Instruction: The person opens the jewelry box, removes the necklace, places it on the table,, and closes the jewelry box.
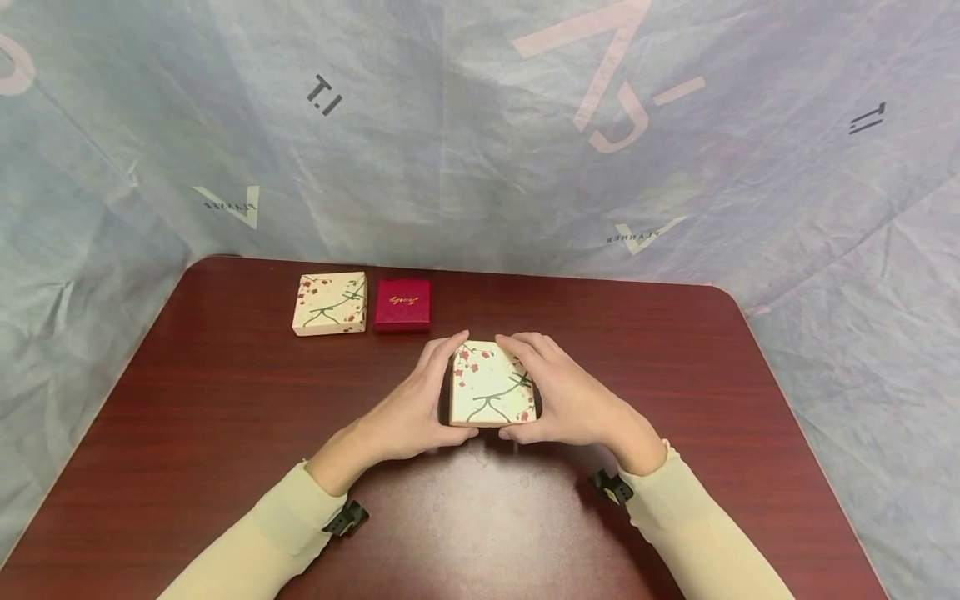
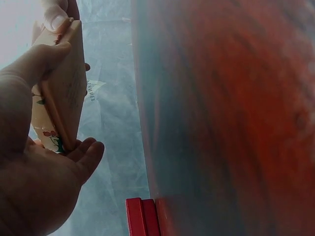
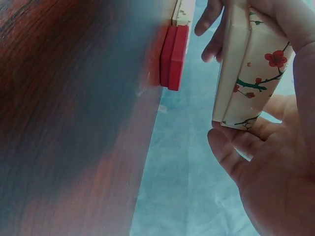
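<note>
A cream gift box (image 1: 491, 387) printed with red blossoms and dark branches is held between both hands, raised off the table. My left hand (image 1: 412, 408) grips its left side, thumb at the near edge and fingers at the far edge. On the opposite side my right hand (image 1: 573, 400) grips it the same way. In the left wrist view the box (image 2: 66, 88) appears on edge, with its plain face toward the table. The right wrist view shows the blossom-printed side wall of the box (image 3: 258, 73) and the curled right fingers (image 3: 231, 152).
Another cream blossom-printed box (image 1: 330, 302) lies at the back left of the dark red wooden table (image 1: 225, 433). Right beside it is a small red box (image 1: 402, 304) with gold lettering. Grey printed cloth (image 1: 420, 150) hangs behind the table and at its sides.
</note>
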The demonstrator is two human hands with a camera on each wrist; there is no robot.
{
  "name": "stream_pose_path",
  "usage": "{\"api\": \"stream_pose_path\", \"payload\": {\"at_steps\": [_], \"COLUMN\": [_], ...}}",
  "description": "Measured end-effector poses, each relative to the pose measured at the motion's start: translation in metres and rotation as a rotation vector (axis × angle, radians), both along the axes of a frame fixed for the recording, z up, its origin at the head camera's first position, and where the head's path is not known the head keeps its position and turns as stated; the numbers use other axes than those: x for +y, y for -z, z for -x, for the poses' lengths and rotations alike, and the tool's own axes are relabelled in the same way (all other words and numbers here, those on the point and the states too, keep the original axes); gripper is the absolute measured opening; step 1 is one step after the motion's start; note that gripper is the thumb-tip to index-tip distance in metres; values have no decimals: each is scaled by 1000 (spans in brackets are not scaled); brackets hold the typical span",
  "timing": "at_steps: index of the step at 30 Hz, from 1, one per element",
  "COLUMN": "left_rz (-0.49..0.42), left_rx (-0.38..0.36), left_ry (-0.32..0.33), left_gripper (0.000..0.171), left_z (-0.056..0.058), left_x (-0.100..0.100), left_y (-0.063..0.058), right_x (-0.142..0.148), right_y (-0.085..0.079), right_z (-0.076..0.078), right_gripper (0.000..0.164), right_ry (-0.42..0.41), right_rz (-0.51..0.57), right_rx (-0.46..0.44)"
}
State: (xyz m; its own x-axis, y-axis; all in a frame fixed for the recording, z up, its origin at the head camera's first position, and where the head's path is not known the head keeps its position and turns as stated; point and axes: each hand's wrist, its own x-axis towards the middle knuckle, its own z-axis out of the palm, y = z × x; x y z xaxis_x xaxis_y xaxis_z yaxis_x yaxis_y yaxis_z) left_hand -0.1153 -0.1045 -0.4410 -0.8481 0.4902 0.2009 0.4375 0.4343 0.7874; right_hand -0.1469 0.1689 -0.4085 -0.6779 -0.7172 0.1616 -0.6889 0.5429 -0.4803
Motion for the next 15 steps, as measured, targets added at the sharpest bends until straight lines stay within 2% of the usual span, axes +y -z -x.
{"api": "stream_pose_path", "payload": {"at_steps": [15], "left_rz": [13], "left_rx": [6], "left_ry": [-20], "left_gripper": [134], "left_z": [-2], "left_x": [0], "left_y": [-1], "right_x": [2], "right_y": [0], "right_z": [-1], "right_gripper": [117], "right_ry": [13], "right_rz": [23], "right_rx": [-25]}}
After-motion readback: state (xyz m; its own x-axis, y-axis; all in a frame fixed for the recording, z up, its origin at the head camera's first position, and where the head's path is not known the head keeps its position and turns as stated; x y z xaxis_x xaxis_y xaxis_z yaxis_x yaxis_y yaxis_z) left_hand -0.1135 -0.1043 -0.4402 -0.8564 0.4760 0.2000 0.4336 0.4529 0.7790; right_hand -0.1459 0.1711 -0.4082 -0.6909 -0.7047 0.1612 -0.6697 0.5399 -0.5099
